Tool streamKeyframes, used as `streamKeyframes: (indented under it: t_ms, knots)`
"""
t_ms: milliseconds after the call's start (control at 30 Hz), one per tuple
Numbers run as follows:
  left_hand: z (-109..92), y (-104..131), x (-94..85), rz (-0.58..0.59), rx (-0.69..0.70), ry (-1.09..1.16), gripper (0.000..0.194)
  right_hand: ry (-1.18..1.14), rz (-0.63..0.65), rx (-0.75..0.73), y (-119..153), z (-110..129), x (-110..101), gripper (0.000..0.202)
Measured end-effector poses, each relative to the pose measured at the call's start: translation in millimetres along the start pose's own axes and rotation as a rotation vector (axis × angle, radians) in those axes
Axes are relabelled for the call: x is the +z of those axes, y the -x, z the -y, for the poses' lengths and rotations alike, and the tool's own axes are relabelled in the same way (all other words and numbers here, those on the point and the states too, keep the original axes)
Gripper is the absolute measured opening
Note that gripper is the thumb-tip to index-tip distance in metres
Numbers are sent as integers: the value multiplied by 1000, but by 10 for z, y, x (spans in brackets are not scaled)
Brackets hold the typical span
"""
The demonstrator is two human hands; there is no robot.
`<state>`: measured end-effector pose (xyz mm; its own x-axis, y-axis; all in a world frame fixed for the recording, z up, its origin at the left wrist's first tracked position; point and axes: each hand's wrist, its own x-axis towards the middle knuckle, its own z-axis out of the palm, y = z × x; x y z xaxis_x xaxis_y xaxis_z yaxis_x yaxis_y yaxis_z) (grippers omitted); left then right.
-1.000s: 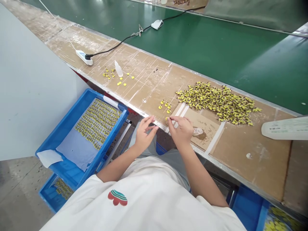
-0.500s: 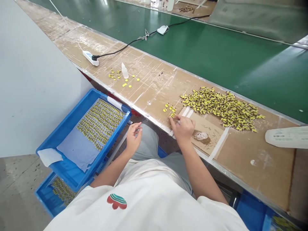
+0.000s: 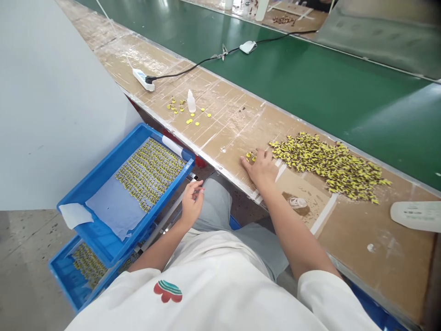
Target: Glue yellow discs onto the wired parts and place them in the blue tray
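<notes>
My right hand [image 3: 261,169] lies low over the brown tabletop, thumb and fingers spread. Around its fingertips are several small yellow pieces [image 3: 248,155], some partly covered by the hand. To its right spreads a large pile of small yellow and dark brown pieces [image 3: 330,166]. My left hand [image 3: 192,202] hovers above my lap beside a blue tray [image 3: 72,195], its fingers loosely bent and the thumb apart from them. Nothing shows in it. Rows of yellow-and-dark pieces [image 3: 151,170] lie on a pale sheet [image 3: 112,209] inside the tray.
A small white dropper bottle [image 3: 191,102] stands among scattered yellow discs [image 3: 197,123]. A power strip [image 3: 143,80] with a black cable lies farther left. Behind runs a green belt [image 3: 292,82]. A larger white bottle [image 3: 415,216] lies at right. Another blue tray [image 3: 64,276] sits lower.
My right hand has gone from a pinch at the small yellow pieces to spread fingers reaching over them. My left hand stays nearly the same. The view has shifted slightly.
</notes>
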<state>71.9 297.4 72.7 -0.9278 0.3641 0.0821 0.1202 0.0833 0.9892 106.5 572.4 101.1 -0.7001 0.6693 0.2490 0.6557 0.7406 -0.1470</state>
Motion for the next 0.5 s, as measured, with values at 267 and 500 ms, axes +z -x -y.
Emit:
streamKeyframes:
  t_ms: [267,500]
  knots:
    - [-14,77,-122,-67,-139,74,23,22,149,-93,-289,72,85,49]
    - [63,108,-296,-182,-363,241,23,-140,108,-149,-446,-43,159,51]
